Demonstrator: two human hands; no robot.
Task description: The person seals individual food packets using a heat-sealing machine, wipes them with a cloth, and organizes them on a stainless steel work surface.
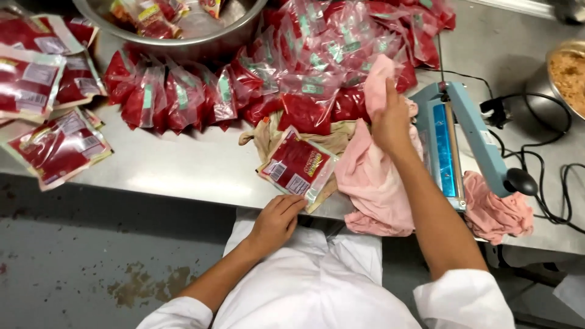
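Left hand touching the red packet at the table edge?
Touching. Head view: left hand fingertips rest on the lower corner of the red packet, no gap visible.

The person wears a white garment with short sleeves that end above the elbows; both forearms are bare, and the left hand (275, 220) and right hand (390, 122) are ungloved.
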